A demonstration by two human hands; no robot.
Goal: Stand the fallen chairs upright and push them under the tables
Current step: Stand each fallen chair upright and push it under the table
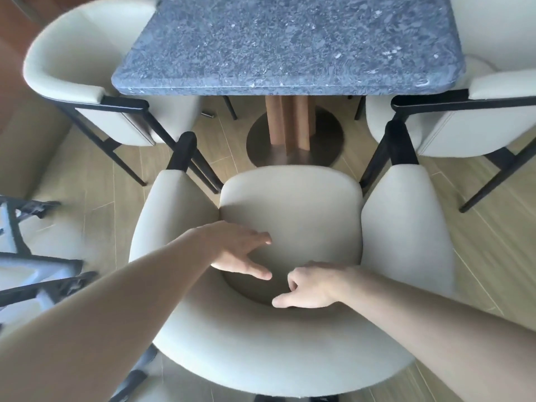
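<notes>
From the head camera we look down on a cream upholstered chair standing upright in front of us, its curved backrest nearest to us and its seat facing the bench. The front edge of the seat lies just short of the bench edge, so the chair is not tucked beneath it. Its two black front legs show at either side of the seat, ahead of the padded arms.

Our left hand reaches over the backrest with fingers straight and spread above the seat cushion; we cannot tell whether it touches the cushion. Our right hand is just beside it, over the inner curve of the backrest, with the fingers loosely curled and the thumb extended; it grips nothing that we can see.

The bench has a speckled blue-grey stone top with rounded corners, carried on a wooden pedestal set on a round metal base. A second cream chair stands upright at the bench's left side and a third at its right, both partly under the top. At the far left edge, black legs of another piece of furniture appear blurred. The floor is pale wood plank.

We find no brand, label or legible writing.
</notes>
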